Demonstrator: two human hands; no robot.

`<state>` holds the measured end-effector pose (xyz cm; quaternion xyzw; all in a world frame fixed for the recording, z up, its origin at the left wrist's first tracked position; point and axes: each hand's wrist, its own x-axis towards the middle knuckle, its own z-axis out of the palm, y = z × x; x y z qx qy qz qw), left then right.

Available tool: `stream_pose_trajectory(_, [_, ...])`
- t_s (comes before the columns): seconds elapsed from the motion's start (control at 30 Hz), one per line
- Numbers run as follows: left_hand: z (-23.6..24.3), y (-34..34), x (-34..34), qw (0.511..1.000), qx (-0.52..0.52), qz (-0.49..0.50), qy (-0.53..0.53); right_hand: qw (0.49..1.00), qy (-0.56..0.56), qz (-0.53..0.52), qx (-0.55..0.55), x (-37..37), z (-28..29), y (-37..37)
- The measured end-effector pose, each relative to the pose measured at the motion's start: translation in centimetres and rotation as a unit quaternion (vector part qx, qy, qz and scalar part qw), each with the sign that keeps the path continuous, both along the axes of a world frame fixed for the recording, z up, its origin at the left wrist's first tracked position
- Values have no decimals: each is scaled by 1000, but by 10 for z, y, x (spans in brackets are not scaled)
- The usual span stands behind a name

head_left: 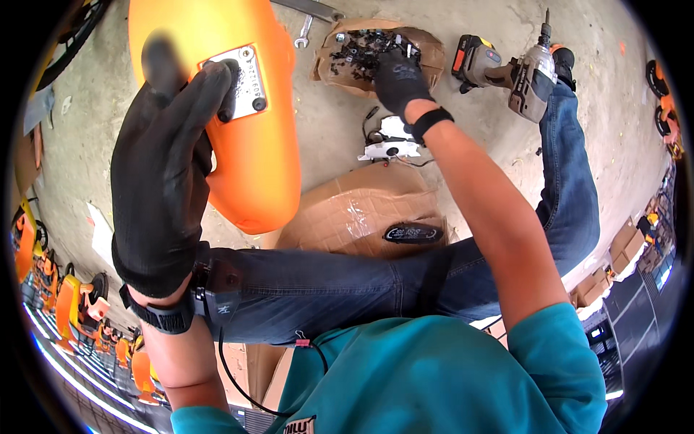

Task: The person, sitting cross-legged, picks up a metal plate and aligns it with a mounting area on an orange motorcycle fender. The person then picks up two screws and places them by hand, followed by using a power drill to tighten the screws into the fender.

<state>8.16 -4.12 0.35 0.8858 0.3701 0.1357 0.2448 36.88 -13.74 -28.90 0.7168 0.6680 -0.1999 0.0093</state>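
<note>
My left hand (163,159), in a black glove, grips an orange plastic cover (256,181) that is raised in front of me. Its fingers press on a white plate (246,76) with black fasteners at its corners. One fingertip is smeared by closeness or motion. At the far middle, my right hand (399,81), also in a black glove, reaches into an open cardboard box (434,61). Its fingertips are down among many small dark screws and clips (358,52), where they are hidden, so a hold on any piece does not show.
A cordless power driver (531,83) lies by my right foot, its battery (466,58) toward the box. A wrench (304,32) rests on the concrete floor. White parts with a cable (390,145) sit before a larger cardboard box (354,206). Orange vehicles (69,304) stand at the left.
</note>
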Motion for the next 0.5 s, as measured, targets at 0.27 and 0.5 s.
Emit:
stream_pose_trajectory(0.27, [2, -6, -19, 994, -57, 20, 96, 969, 242, -28, -35, -54, 69, -13])
stream_pose_trajectory(0.5, [-3, -8, -20, 996, -87, 24, 2, 992, 55, -13, -114, -5, 63, 6])
